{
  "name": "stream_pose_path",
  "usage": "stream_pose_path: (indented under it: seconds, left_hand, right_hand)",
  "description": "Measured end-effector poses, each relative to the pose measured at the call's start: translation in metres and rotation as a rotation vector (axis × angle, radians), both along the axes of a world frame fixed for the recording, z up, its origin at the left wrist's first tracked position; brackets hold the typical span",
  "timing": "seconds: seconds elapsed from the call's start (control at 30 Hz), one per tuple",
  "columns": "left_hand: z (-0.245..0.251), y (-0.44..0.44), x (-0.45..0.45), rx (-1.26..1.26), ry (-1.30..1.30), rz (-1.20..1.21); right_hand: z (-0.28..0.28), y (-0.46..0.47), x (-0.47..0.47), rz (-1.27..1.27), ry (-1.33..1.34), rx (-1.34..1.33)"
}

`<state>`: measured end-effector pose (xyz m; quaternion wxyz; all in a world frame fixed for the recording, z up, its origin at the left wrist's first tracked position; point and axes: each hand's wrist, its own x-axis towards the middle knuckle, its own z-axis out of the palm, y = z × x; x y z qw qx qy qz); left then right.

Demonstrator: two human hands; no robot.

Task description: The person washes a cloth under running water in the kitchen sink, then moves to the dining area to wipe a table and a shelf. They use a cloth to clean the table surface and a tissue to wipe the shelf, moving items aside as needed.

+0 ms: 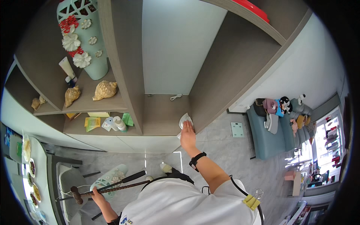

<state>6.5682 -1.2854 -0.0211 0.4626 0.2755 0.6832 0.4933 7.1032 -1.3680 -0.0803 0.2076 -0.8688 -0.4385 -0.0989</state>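
My right hand (pixel 187 132) presses a white wipe or tissue (pixel 184 118) onto the bottom board of a tall grey-brown shelf compartment (pixel 166 121), close to its right wall and front edge. A short white cable (pixel 176 97) lies at the back of that compartment. At the lower left, my left hand (pixel 98 196) is closed around a dark stick-like tool (pixel 132 177) and a brown carved wooden stick (pixel 123 186) with a hammer-like head, both held out over the floor.
Left compartments hold a pale green vase (pixel 97 66), a large seashell (pixel 105 90), a smaller one (pixel 72 95), white bottles (pixel 119 123) and a yellow packet (pixel 92 122). A grey chair (pixel 69 182) and a table with dishes (pixel 42 157) stand left. A scale (pixel 237 129) and a blue-grey sofa (pixel 267 140) are right.
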Motion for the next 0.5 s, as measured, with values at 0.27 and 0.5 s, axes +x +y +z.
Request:
stream_pose_path:
  seconds: [0.27, 0.5]
  left_hand:
    - [0.011, 0.001, 0.013, -0.009, 0.105, -0.125]
    - [0.026, -0.009, 0.02, -0.013, 0.0, 0.011]
  right_hand:
    - [-0.016, 0.102, -0.083, 0.55, 0.083, 0.1]
    - [-0.005, 0.029, -0.01, 0.032, 0.013, 0.11]
